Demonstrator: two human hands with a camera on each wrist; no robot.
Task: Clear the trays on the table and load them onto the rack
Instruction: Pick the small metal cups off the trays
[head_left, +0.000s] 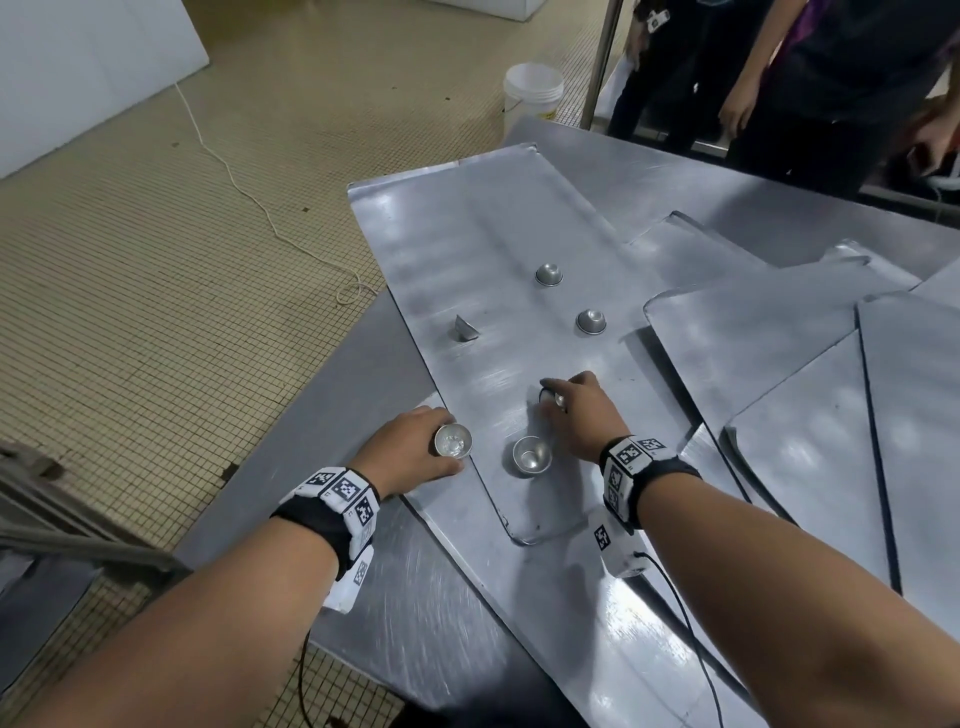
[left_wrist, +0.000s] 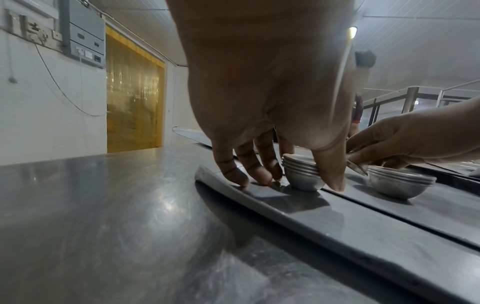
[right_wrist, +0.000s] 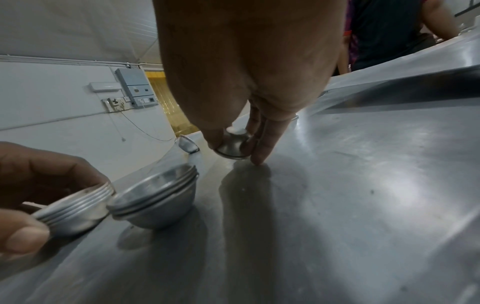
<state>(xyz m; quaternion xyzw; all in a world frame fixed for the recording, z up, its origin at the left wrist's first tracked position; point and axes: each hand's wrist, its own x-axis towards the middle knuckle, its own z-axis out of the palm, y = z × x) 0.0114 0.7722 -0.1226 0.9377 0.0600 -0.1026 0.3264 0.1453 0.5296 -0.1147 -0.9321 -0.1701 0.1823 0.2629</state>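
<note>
A long metal tray (head_left: 467, 218) lies on the steel table (head_left: 374, 364). My left hand (head_left: 415, 448) grips a stack of small metal cups (head_left: 453, 441) (left_wrist: 301, 174) at the tray's near left edge. A second cup stack (head_left: 531, 456) (right_wrist: 158, 197) stands on the tray between my hands. My right hand (head_left: 558, 402) pinches an upside-down cup (head_left: 558, 399) (right_wrist: 232, 147) and tilts it off the tray. Farther along the tray sit two upside-down cups (head_left: 549, 274) (head_left: 591, 321) and one cup tipped on its side (head_left: 465, 328).
Several more flat trays (head_left: 753, 353) overlap on the right of the table. People (head_left: 831, 78) stand at its far side. A white bucket (head_left: 532, 88) and a loose cord (head_left: 234, 176) are on the tiled floor. A metal frame (head_left: 52, 499) shows at lower left.
</note>
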